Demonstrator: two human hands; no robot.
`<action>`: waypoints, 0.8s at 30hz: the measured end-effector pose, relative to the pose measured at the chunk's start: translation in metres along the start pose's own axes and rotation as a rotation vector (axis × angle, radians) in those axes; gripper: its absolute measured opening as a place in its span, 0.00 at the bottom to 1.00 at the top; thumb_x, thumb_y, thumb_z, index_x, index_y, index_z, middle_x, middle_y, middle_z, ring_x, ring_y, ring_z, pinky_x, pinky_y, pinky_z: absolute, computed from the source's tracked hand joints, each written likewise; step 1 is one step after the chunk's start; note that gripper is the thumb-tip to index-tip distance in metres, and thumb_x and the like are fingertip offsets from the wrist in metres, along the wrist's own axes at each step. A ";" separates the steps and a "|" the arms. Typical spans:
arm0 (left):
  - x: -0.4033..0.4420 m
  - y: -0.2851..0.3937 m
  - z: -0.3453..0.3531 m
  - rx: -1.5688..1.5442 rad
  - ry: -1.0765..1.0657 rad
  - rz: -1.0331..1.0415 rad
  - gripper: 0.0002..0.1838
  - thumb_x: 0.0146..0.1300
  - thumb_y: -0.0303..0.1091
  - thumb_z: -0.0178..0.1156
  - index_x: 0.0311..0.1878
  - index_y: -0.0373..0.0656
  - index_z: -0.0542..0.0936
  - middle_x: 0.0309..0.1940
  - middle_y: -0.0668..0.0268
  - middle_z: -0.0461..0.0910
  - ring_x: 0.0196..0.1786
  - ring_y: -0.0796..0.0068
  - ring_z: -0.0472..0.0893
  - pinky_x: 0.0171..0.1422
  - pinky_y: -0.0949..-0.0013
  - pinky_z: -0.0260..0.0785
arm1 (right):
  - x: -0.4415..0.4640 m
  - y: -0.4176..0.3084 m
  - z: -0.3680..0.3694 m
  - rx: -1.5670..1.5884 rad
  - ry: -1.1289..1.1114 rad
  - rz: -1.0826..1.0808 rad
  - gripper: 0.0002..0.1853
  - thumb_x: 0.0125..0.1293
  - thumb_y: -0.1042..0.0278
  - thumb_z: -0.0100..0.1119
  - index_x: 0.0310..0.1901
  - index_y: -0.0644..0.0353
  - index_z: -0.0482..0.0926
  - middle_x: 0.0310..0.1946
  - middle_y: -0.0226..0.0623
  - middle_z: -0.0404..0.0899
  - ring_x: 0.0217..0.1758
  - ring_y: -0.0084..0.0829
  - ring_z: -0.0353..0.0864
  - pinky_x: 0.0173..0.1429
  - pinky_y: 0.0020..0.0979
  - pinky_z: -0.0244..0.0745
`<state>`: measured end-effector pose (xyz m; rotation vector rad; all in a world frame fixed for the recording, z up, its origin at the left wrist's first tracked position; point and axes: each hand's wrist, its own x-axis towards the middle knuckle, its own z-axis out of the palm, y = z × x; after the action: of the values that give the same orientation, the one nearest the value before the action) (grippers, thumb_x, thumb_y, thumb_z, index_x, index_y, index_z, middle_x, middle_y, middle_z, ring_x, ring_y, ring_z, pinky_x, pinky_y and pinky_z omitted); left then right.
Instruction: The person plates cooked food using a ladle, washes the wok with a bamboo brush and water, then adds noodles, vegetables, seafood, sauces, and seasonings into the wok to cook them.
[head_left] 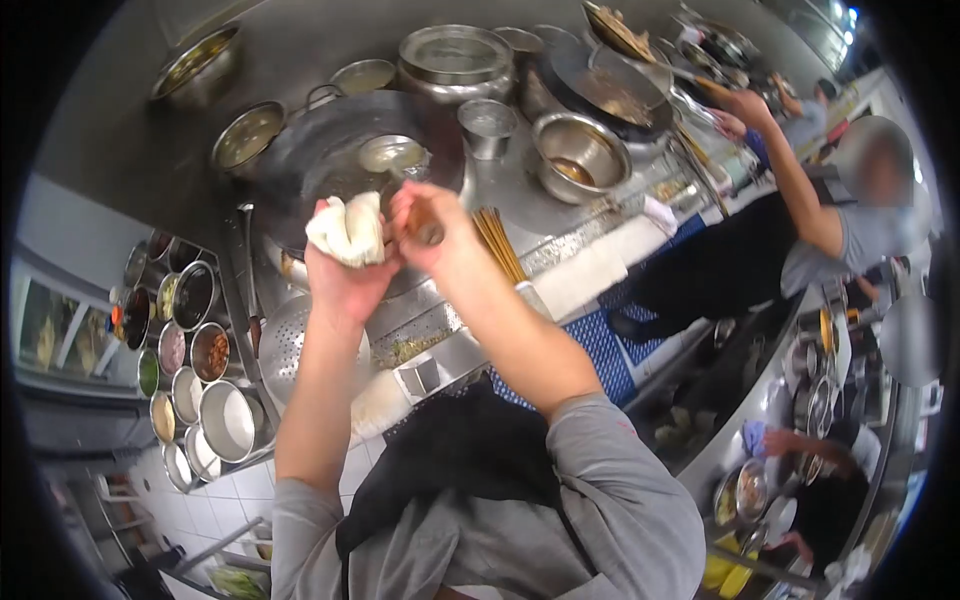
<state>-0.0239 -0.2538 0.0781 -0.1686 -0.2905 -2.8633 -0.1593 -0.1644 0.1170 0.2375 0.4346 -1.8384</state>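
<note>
My left hand (342, 285) is wrapped round a folded white cloth (347, 229) at the near rim of a large dark wok (300, 160). Close beside it on the right, my right hand (437, 228) grips the handle of a ladle. The ladle's metal bowl (393, 155) is over the wok and holds some liquid. Where the cloth meets the wok's edge is hidden by my left hand.
Steel bowls (581, 158) and pots stand behind and right of the wok. A perforated strainer (288, 345) lies at the near left, beside ingredient containers (209, 352). Bamboo sticks (498, 243) lie at right. A co-worker (840, 225) handles another wok (600, 90).
</note>
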 end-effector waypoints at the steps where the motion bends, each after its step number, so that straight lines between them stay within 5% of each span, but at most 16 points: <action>1: 0.005 0.003 -0.003 -0.039 0.020 -0.002 0.33 0.69 0.62 0.49 0.53 0.37 0.77 0.53 0.42 0.76 0.58 0.43 0.76 0.70 0.49 0.65 | -0.014 0.011 -0.002 -0.018 0.049 -0.001 0.09 0.70 0.69 0.55 0.32 0.63 0.77 0.20 0.33 0.74 0.21 0.25 0.77 0.26 0.24 0.77; 3: 0.010 0.000 0.002 -0.121 0.061 0.011 0.29 0.70 0.58 0.48 0.48 0.36 0.78 0.52 0.45 0.77 0.56 0.45 0.76 0.68 0.50 0.65 | -0.036 0.015 -0.018 -0.295 0.066 -0.048 0.11 0.72 0.65 0.56 0.35 0.64 0.80 0.21 0.34 0.77 0.20 0.25 0.78 0.27 0.24 0.78; 5: 0.012 -0.021 0.041 0.066 0.506 0.077 0.31 0.69 0.61 0.48 0.50 0.37 0.78 0.51 0.51 0.77 0.54 0.45 0.77 0.62 0.45 0.69 | -0.064 -0.006 -0.045 -0.806 -0.005 -0.141 0.14 0.73 0.62 0.57 0.36 0.64 0.83 0.22 0.35 0.81 0.20 0.25 0.79 0.28 0.23 0.78; 6: 0.012 -0.029 0.057 0.163 0.725 0.116 0.32 0.68 0.62 0.48 0.51 0.38 0.78 0.50 0.55 0.78 0.52 0.45 0.78 0.59 0.43 0.71 | -0.059 -0.024 -0.076 -1.134 0.111 -0.301 0.16 0.70 0.60 0.61 0.33 0.66 0.84 0.24 0.41 0.84 0.19 0.29 0.81 0.30 0.29 0.80; 7: 0.008 -0.026 0.049 0.148 0.684 0.137 0.30 0.68 0.58 0.49 0.50 0.37 0.76 0.50 0.53 0.76 0.51 0.47 0.77 0.54 0.43 0.73 | -0.063 -0.047 -0.098 -1.773 0.264 -0.544 0.16 0.69 0.58 0.62 0.34 0.64 0.85 0.23 0.43 0.82 0.20 0.35 0.82 0.26 0.37 0.78; 8: 0.006 -0.025 0.046 0.127 0.693 0.199 0.28 0.69 0.56 0.49 0.49 0.36 0.77 0.49 0.53 0.76 0.52 0.47 0.76 0.55 0.46 0.73 | -0.066 -0.058 -0.132 -2.160 0.360 -0.891 0.17 0.68 0.58 0.60 0.30 0.65 0.84 0.27 0.53 0.83 0.29 0.46 0.86 0.37 0.45 0.80; 9: 0.003 -0.024 0.044 0.106 0.702 0.263 0.26 0.69 0.53 0.49 0.49 0.36 0.77 0.49 0.53 0.76 0.53 0.47 0.76 0.55 0.48 0.74 | -0.066 -0.072 -0.167 -2.460 0.541 -0.504 0.18 0.64 0.55 0.62 0.43 0.64 0.84 0.35 0.56 0.84 0.40 0.53 0.85 0.46 0.49 0.78; 11: -0.003 -0.023 0.045 0.062 0.687 0.327 0.24 0.70 0.50 0.49 0.48 0.35 0.77 0.45 0.55 0.76 0.51 0.49 0.75 0.52 0.55 0.76 | -0.085 -0.069 -0.189 -2.452 0.663 -0.197 0.30 0.60 0.53 0.65 0.61 0.61 0.75 0.40 0.56 0.84 0.47 0.53 0.85 0.51 0.49 0.77; 13: -0.020 -0.018 0.044 -0.006 0.609 0.269 0.24 0.70 0.49 0.50 0.48 0.34 0.77 0.47 0.52 0.75 0.50 0.51 0.76 0.48 0.60 0.77 | -0.086 -0.081 -0.234 -2.235 0.495 -0.388 0.37 0.60 0.54 0.63 0.69 0.59 0.66 0.43 0.57 0.84 0.48 0.57 0.84 0.56 0.49 0.77; 14: -0.031 -0.011 0.041 -0.037 0.568 0.265 0.23 0.69 0.48 0.51 0.48 0.33 0.77 0.48 0.50 0.74 0.49 0.52 0.76 0.47 0.62 0.78 | -0.087 -0.084 -0.235 -2.143 0.585 -0.444 0.33 0.62 0.55 0.60 0.68 0.58 0.70 0.46 0.59 0.83 0.52 0.58 0.82 0.58 0.46 0.77; 16: -0.056 0.000 0.024 -0.160 0.440 0.205 0.26 0.67 0.50 0.56 0.45 0.29 0.77 0.54 0.38 0.67 0.42 0.62 0.77 0.38 0.72 0.78 | -0.102 -0.097 -0.237 -1.757 0.446 -0.659 0.34 0.61 0.62 0.66 0.68 0.67 0.70 0.57 0.57 0.80 0.59 0.46 0.82 0.65 0.37 0.73; 18: -0.071 0.010 0.007 -0.153 0.381 0.156 0.28 0.68 0.54 0.55 0.46 0.30 0.78 0.52 0.39 0.68 0.35 0.67 0.76 0.28 0.77 0.75 | -0.125 -0.090 -0.170 -1.166 0.333 -0.551 0.35 0.61 0.72 0.67 0.70 0.66 0.67 0.58 0.47 0.78 0.58 0.39 0.80 0.63 0.32 0.73; 20: -0.076 0.015 0.009 -0.103 0.446 0.107 0.27 0.69 0.56 0.52 0.45 0.36 0.77 0.44 0.46 0.74 0.30 0.70 0.75 0.23 0.76 0.69 | -0.125 -0.088 -0.102 -1.343 0.207 -0.469 0.34 0.59 0.72 0.68 0.68 0.59 0.70 0.56 0.44 0.79 0.57 0.36 0.80 0.62 0.32 0.74; 22: -0.074 0.014 0.014 -0.002 0.500 0.073 0.27 0.70 0.59 0.50 0.44 0.40 0.77 0.39 0.51 0.77 0.26 0.72 0.74 0.20 0.76 0.65 | -0.072 -0.098 -0.069 -1.945 -0.074 -0.867 0.32 0.55 0.69 0.69 0.65 0.52 0.74 0.54 0.44 0.82 0.55 0.40 0.83 0.61 0.37 0.76; 24: -0.071 0.010 0.021 0.142 0.541 0.073 0.28 0.71 0.63 0.49 0.45 0.43 0.77 0.35 0.54 0.77 0.22 0.74 0.72 0.18 0.76 0.62 | -0.029 -0.084 -0.008 -2.377 0.063 -0.568 0.31 0.53 0.64 0.70 0.62 0.50 0.77 0.51 0.46 0.84 0.55 0.47 0.84 0.62 0.42 0.75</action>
<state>0.0487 -0.2413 0.0902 0.5974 -0.3611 -2.6697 -0.2305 -0.1142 0.1347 -1.5153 2.3985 -0.6537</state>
